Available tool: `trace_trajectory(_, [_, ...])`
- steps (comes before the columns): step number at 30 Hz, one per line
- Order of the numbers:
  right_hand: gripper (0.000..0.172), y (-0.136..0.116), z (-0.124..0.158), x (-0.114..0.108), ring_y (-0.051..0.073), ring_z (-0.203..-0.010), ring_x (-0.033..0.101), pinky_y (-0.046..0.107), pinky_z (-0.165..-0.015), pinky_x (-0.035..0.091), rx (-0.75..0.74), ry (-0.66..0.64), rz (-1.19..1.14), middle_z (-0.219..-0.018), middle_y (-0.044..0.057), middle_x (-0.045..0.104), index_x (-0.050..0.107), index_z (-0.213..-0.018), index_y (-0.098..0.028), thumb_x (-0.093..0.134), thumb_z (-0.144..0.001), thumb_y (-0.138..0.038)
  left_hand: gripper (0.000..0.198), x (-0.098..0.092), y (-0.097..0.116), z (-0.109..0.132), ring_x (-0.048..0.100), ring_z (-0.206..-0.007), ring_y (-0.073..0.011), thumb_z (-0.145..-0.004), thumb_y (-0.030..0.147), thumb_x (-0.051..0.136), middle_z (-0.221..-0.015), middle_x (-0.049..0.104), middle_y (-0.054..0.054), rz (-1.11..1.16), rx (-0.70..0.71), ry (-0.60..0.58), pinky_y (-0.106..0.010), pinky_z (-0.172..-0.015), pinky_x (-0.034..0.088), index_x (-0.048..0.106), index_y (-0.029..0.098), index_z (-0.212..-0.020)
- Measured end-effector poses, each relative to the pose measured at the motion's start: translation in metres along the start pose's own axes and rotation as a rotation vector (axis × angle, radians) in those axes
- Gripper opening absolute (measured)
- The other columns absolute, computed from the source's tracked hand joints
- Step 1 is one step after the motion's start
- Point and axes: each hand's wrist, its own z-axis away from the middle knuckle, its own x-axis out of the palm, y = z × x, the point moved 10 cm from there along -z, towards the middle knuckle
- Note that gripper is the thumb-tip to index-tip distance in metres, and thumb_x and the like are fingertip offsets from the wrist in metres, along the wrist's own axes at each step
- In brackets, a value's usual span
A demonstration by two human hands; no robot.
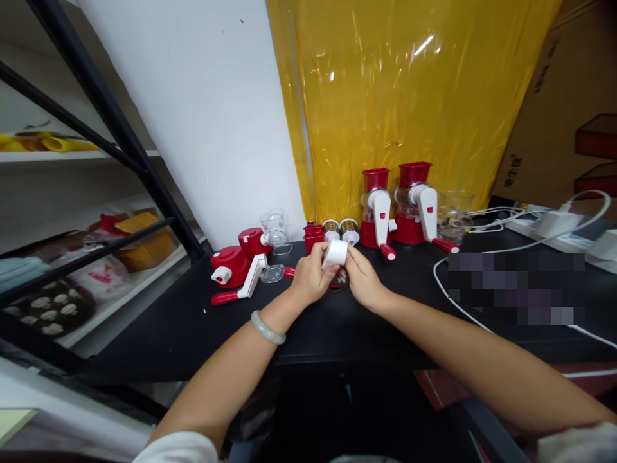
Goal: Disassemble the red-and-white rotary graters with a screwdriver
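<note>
A short white cylindrical part (pixel 336 253) is up off the black table, between my two hands. My left hand (pixel 309 276) is closed around its left and lower side, thumb towards me. From the right, my right hand (pixel 365 280) closes its fingers on the part's edge; some fingertips are hidden behind it. Just beyond my hands stand two metal grater drums (pixel 349 230) with white ends and a small red hopper (pixel 313 235). Left of my hands lie a red base (pixel 231 265), another red base (pixel 252 242), a white crank with a red handle (pixel 251 276) and a clear ring-like piece (pixel 272 273).
Two assembled red-and-white rotary graters (pixel 376 209) stand at the back. Clear plastic housings (pixel 274 226) sit at both sides. White cables (pixel 463 312) and a power strip (pixel 544 225) take up the right. Shelving (pixel 139 168) borders the left.
</note>
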Motion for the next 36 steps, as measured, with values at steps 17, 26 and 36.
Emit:
trace_trajectory(17, [0.047, -0.006, -0.002, 0.006, 0.008, -0.047, 0.032, 0.024, -0.046, 0.032, 0.024, 0.024, -0.169, -0.056, -0.009, 0.032, 0.041, -0.076, -0.025, 0.057, -0.086, -0.069, 0.06, -0.002, -0.003, -0.004, 0.072, -0.085, -0.0246, -0.096, 0.072, 0.033, -0.1, 0.074, -0.011, 0.073, -0.042, 0.131, -0.033, -0.071, 0.05, 0.049, 0.02, -0.119])
trace_trajectory(26, [0.045, -0.009, 0.003, 0.003, 0.009, -0.049, 0.035, 0.025, -0.047, 0.033, 0.003, 0.061, -0.147, -0.059, -0.008, 0.035, 0.042, -0.079, -0.025, 0.054, -0.088, -0.067, 0.059, -0.003, 0.001, -0.006, 0.07, -0.078, -0.0222, -0.095, 0.074, 0.033, -0.092, 0.073, -0.008, 0.124, -0.02, 0.136, -0.032, -0.067, 0.048, 0.048, 0.02, -0.115])
trace_trajectory(36, [0.043, -0.008, 0.005, 0.003, 0.01, -0.05, 0.034, 0.026, -0.048, 0.033, 0.001, 0.095, -0.156, -0.061, -0.008, 0.033, 0.042, -0.082, -0.025, 0.052, -0.089, -0.067, 0.058, -0.001, 0.005, -0.006, 0.066, -0.07, -0.0201, -0.096, 0.073, 0.03, -0.083, 0.069, -0.005, 0.134, -0.033, 0.129, -0.032, -0.064, 0.047, 0.048, 0.021, -0.115])
